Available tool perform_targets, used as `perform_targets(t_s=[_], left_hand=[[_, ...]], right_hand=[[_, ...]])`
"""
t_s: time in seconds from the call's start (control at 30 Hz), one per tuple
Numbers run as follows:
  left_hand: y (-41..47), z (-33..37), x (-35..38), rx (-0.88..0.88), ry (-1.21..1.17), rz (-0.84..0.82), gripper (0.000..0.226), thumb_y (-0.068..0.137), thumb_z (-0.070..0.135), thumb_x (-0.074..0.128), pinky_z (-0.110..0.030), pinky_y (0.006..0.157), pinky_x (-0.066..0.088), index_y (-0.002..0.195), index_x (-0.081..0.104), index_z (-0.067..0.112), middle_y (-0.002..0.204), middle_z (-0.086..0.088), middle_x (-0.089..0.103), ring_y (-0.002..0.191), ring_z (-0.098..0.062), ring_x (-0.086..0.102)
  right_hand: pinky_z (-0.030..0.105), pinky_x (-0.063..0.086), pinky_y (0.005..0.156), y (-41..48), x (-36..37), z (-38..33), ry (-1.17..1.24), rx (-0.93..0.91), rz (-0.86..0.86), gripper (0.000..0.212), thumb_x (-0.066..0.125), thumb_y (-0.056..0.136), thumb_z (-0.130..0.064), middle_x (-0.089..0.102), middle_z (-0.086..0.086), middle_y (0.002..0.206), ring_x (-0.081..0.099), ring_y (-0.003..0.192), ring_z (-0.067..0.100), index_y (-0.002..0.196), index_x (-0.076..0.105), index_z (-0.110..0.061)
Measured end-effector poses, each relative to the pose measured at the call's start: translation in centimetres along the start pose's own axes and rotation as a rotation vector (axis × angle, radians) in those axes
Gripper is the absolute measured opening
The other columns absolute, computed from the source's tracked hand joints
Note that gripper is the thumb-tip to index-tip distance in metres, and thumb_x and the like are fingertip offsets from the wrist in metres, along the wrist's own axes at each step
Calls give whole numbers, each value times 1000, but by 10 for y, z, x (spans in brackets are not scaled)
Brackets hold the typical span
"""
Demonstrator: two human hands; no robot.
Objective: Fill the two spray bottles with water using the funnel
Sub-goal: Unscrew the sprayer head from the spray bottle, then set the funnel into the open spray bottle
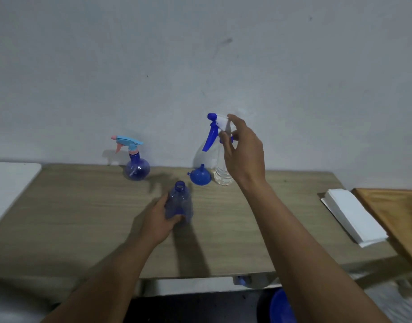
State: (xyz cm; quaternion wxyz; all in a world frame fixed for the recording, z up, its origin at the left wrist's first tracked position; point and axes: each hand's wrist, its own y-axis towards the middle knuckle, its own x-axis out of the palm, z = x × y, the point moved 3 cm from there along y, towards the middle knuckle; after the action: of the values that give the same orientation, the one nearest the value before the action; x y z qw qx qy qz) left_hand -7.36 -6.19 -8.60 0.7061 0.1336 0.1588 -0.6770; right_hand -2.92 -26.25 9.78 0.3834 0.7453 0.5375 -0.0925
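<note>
The left hand (160,220) grips an open blue bottle (179,203) standing on the wooden table (84,217); the right hand (243,150) holds a blue-and-white trigger sprayer head (213,129) aloft. Behind sit an upturned blue funnel (200,176) beside a clear bottle (222,177); a round blue spray bottle (137,167) stands left, white paper sheets (354,217) right.

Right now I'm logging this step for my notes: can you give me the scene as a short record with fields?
left hand: holds the open blue bottle upright on the table
right hand: holds the spray head lifted off the bottle
funnel: upside down on the table, unused
clear bottle: behind the funnel
round bottle: spray head on, far left
</note>
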Motion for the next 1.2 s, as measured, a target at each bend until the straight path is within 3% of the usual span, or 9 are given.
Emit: perform_targets(t_s=[0.1,0.3,0.47,0.6,0.77,0.93,1.07,1.2], left_hand=[[1,-4,0,15,-2,14,75,73,3,85,5,72,37,139,52,16,115,3,63,105,-14,59],[1,-14,3,20,-19,61,79,72,5,86,3,75,38,142,51,20,122,2,65,105,-10,60],[3,-21,7,10,27,71,80,76,18,85,-4,79,40,144,46,32,128,8,62,115,-10,58],[7,-29,4,14,95,64,79,74,35,85,-29,93,50,141,43,44,127,14,61,115,-8,59],[9,-33,6,22,71,52,79,76,35,85,-27,94,48,142,43,43,126,15,61,116,-6,58],[12,-35,4,40,38,47,78,76,38,85,-37,97,53,141,43,45,126,14,63,116,-9,61],[10,-34,7,35,-22,58,77,78,30,84,-31,95,54,143,43,40,129,11,62,117,-9,61],[7,-32,8,40,-105,71,77,80,21,83,-16,90,52,145,44,35,131,14,62,117,-2,60]], right_hand=[[38,51,80,-13,14,30,-114,94,-122,37,54,102,-34,66,5,106,62,95,22,138,52,-28],[35,41,71,-59,62,105,-298,307,-364,23,54,96,-26,65,13,108,62,98,37,119,58,-24],[40,49,83,-92,95,145,-372,380,-497,26,52,96,-29,61,12,109,61,101,37,120,58,-24],[43,48,94,-113,108,166,-413,382,-490,38,50,99,-24,56,14,121,56,113,38,137,56,-22],[43,37,104,-131,116,178,-491,264,-467,46,42,105,-28,54,13,138,45,130,31,150,44,-18],[46,35,108,-136,114,180,-483,258,-486,53,39,106,-33,48,14,146,39,138,31,157,31,-20],[47,45,102,-119,102,161,-370,253,-338,57,53,93,-23,55,13,139,50,128,32,148,45,-15],[42,49,88,-80,119,144,-222,198,-343,56,54,92,-13,52,11,138,55,118,30,147,42,-15]])
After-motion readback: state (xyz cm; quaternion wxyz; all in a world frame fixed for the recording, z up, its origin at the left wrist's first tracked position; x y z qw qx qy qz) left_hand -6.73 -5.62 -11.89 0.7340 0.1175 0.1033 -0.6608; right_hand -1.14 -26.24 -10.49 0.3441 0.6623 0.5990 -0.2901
